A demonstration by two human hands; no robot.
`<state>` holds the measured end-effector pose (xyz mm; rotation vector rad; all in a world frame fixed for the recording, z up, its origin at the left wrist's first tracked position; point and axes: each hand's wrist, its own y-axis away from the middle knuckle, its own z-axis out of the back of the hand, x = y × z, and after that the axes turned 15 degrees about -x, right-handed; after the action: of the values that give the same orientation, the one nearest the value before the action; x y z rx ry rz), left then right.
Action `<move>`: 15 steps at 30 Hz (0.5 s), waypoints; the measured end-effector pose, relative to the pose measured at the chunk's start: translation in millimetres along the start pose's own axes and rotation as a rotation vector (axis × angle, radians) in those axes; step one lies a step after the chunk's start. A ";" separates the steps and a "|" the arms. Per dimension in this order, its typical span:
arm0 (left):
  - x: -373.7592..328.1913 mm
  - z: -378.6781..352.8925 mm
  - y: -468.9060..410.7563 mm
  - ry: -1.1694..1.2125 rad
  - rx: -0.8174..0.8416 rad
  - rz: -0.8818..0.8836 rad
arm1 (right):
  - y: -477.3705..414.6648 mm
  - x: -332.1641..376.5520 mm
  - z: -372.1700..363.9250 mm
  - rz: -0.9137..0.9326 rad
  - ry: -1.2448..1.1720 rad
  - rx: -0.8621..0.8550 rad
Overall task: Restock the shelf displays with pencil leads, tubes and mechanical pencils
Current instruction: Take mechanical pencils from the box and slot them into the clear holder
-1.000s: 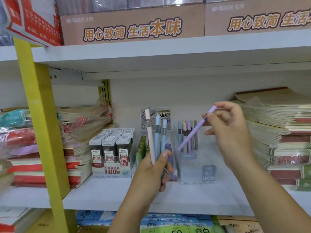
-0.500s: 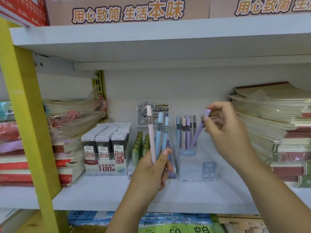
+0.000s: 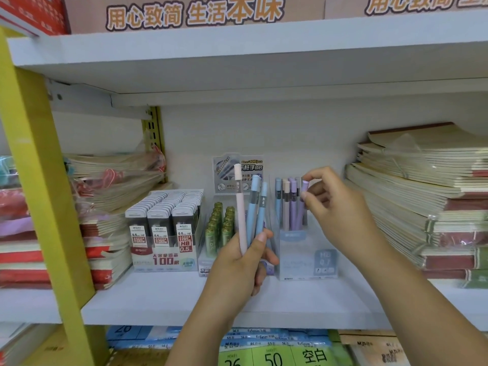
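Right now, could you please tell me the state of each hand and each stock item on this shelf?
Left hand: grips three pencils, held upright.
Right hand: pinches the top of the purple pencil.
Purple pencil: lower end inside the holder, leaning.
Holder: partly filled, other pencils standing in it.
Lead box: full, cases standing in rows.
Green tubes: standing in their display.

Readable text on the shelf unit:
Cardboard box (image 3: 195,14) on the top shelf: "用心致简 生活本味". Lead display box (image 3: 163,241) left of middle-shelf centre: "0.5", "HB 0.5", "100". Header card (image 3: 250,167) at the back: "不脏手铅芯". Green packs (image 3: 274,357) below the front edge: "26", "50", "空白".
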<state>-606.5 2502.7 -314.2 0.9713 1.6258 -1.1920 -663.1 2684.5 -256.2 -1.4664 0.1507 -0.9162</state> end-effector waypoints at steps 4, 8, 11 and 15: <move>-1.4 -1.2 0.7 0.005 0.012 0.004 | -1.3 0.3 -3.5 0.078 0.133 -0.003; -4.5 -1.2 2.6 0.029 0.033 0.025 | -3.6 -3.1 -6.4 0.092 0.332 0.061; -7.8 0.1 4.2 0.056 0.057 0.039 | -2.7 6.9 -2.3 0.110 0.283 -0.004; -12.2 -0.5 6.6 0.053 0.115 0.023 | -1.2 34.4 10.5 -0.142 -0.122 0.022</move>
<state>-596.6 2503.6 -304.4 1.0992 1.5967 -1.2657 -634.3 2672.1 -238.5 -1.5225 -0.0533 -0.9363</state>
